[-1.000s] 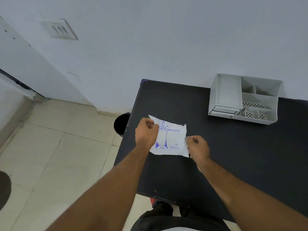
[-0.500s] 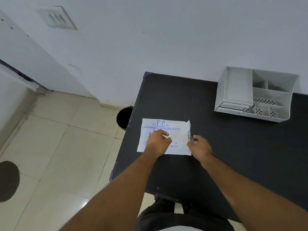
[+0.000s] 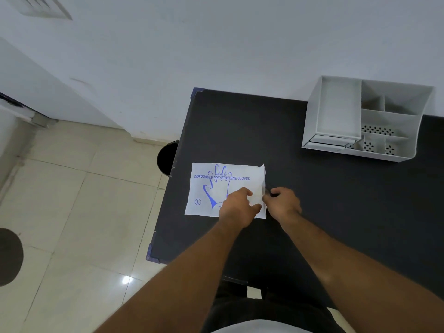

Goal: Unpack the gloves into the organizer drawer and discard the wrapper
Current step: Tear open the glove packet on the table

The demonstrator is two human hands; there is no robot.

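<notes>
1. Pale blue-grey wall behind; cream tiled floor [image 3: 79, 212] at left; matte black bench [image 3: 324, 200] carries everything.
2. Flat white plastic glove packet with blue print [image 3: 216, 186] lies face-up on the bench near its left edge, well apart from the organizer.
3. Left hand [image 3: 236, 207] rests palm-down on the packet's lower right part, fingers spread narrow and pressing it flat rather than gripping.
4. Right hand [image 3: 282, 203] sits just beside the packet's right edge, fingers pinched close at that edge. Whether they hold the wrapper's torn lip or something drawn from inside, I cannot tell.
5. Packet's upper right corner stands up slightly, ragged; judged to be the opening.
6. Light grey plastic desk organizer with several compartments [image 3: 336, 111] stands at the bench's far right against the wall; its small drawer [image 3: 330, 140] at the lower front looks shut. No gloves visible in it.
7. Round black waste bin [image 3: 165, 159] stands on the floor, partly hidden by the bench's left edge.
8. Progress (judgement): early. Packet appears opened or being opened; gloves not out, drawer unfilled, wrapper not discarded.
9. Legible print: "EMBOSSED", "DISPOSABLE POLYETHYLENE GLOVES", a hand outline, circled "L". Small text under the left hand is unreadable.
</notes>
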